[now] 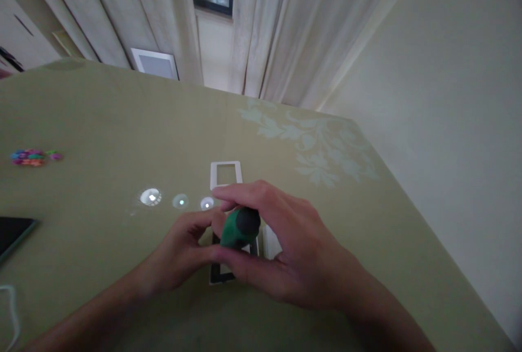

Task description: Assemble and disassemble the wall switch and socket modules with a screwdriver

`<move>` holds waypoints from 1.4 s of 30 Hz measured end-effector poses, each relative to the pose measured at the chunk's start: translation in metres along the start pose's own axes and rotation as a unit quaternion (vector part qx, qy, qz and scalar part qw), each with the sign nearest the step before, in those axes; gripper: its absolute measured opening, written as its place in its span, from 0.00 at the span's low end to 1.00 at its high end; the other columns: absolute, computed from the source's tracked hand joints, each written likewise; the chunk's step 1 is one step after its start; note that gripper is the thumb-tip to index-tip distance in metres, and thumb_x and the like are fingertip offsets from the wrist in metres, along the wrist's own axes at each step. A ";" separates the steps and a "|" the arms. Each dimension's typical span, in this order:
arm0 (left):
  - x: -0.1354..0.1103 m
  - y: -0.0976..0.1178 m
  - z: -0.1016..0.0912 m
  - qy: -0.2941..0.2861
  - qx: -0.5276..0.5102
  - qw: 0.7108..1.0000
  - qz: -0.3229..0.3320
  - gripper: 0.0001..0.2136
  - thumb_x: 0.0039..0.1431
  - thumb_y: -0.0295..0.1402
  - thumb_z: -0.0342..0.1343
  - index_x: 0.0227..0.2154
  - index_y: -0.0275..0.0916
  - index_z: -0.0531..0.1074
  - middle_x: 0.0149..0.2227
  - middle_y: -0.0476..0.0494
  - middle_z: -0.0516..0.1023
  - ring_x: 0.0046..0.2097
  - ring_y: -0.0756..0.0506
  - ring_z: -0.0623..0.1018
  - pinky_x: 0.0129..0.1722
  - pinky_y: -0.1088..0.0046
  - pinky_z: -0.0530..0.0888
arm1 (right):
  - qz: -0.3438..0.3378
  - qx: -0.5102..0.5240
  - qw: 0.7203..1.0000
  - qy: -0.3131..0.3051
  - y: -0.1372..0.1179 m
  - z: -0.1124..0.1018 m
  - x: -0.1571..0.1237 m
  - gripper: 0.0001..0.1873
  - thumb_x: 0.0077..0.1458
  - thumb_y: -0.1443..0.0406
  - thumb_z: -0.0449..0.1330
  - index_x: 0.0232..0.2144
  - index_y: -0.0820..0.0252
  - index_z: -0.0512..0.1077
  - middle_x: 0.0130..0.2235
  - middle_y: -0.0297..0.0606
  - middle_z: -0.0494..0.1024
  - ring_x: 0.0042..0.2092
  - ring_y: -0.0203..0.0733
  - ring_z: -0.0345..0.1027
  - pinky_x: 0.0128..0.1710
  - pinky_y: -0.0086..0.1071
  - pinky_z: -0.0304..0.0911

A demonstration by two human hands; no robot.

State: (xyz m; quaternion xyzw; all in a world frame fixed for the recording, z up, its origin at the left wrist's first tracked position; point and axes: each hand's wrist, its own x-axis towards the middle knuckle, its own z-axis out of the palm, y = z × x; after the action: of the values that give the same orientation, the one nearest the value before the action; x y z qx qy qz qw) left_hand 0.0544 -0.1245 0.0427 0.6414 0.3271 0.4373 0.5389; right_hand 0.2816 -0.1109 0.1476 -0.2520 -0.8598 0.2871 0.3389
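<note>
My right hand (302, 248) is closed around the green handle of a screwdriver (233, 229), whose black end points up toward me. The screwdriver's shaft and tip are hidden below the handle. Under it lies a small black-edged frame (218, 277), mostly covered by my hands. My left hand (185, 254) is closed, with thumb and fingertips beside the handle over the frame; what they pinch is hidden. Just beyond my fingers lies a white rectangular frame (213, 176) with an open middle. A white piece (271, 242) shows partly behind my right fingers.
The greenish table (122, 123) has a pale leaf pattern (314, 140) at the far right. Small colourful pieces (32, 157) and a dark flat device (14, 235) lie at left, with a white cable (12, 308) nearer. A wall (460, 123) borders the right side; curtains (269, 25) hang behind.
</note>
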 end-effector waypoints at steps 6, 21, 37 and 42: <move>-0.005 -0.007 -0.004 -0.052 0.148 0.988 -0.008 0.35 0.53 0.57 0.77 0.60 0.49 0.77 0.58 0.42 0.81 0.61 0.31 0.79 0.61 0.52 0.78 | 0.008 -0.029 0.997 0.075 0.000 -0.012 -0.001 0.28 0.64 0.68 0.70 0.63 0.56 0.71 0.53 0.36 0.84 0.47 0.38 0.80 0.51 0.31 0.76; -0.003 -0.023 -0.010 -0.153 0.358 0.920 0.043 0.42 0.60 0.40 0.72 0.74 0.49 0.61 0.68 0.37 0.74 0.65 0.30 0.74 0.66 0.48 0.72 | 0.033 -0.062 0.995 0.073 0.015 -0.025 -0.001 0.29 0.57 0.71 0.70 0.59 0.55 0.72 0.46 0.33 0.82 0.42 0.37 0.77 0.44 0.31 0.75; -0.003 -0.025 -0.009 -0.156 0.351 0.922 0.043 0.40 0.61 0.41 0.72 0.73 0.49 0.63 0.67 0.36 0.75 0.65 0.29 0.75 0.66 0.45 0.72 | 0.035 -0.055 0.997 0.048 0.015 -0.023 0.000 0.28 0.58 0.71 0.67 0.60 0.57 0.71 0.48 0.34 0.82 0.43 0.36 0.77 0.47 0.30 0.74; -0.003 -0.024 -0.009 -0.156 0.350 0.923 0.041 0.42 0.61 0.40 0.72 0.75 0.51 0.60 0.69 0.38 0.74 0.66 0.28 0.74 0.68 0.44 0.71 | 0.012 -0.060 0.998 -0.003 0.012 -0.027 0.000 0.23 0.61 0.69 0.66 0.58 0.58 0.72 0.47 0.37 0.82 0.45 0.39 0.77 0.48 0.32 0.71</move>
State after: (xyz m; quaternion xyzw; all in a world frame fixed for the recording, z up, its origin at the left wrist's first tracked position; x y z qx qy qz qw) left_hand 0.0469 -0.1185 0.0190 0.8619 0.3447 0.2113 0.3059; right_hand 0.3043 -0.0941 0.1556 -0.2812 -0.8736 0.2395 0.3169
